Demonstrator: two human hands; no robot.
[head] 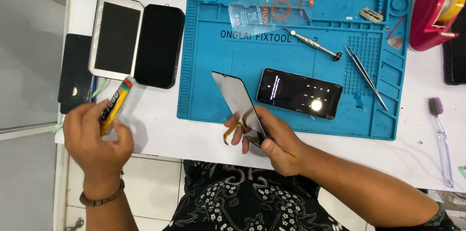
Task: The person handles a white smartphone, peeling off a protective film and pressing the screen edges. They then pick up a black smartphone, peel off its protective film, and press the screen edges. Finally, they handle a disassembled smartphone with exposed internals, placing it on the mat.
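**Mia:** What is the left hand (94, 136) doing?

**Ben:** It is closed around a yellow glue tube (116, 105). The tube sticks out of the fist and its tip points to about 1 o'clock, toward the white phone (116, 37) and the black phone (159, 45) on the table (155, 124).

**Mia:** And the right hand (269, 139)?

**Ben:** It grips a phone screen panel (238, 100) by its lower end. The panel is tilted up on its edge. Its long side runs from the hand up to about 11 o'clock, over the bottom edge of the blue work mat (213, 66). A thin orange ribbon cable (233, 129) hangs by the fingers.

**Mia:** Which hand is closer to the panel?

**Ben:** The right one, it holds it. The glue tube is well apart from the panel, off at 9 o'clock.

**Mia:** What else is near?

**Ben:** A lit phone (299, 93) lies flat on the mat, just beside the panel at 3 o'clock. Farther right lie tweezers (366, 76).
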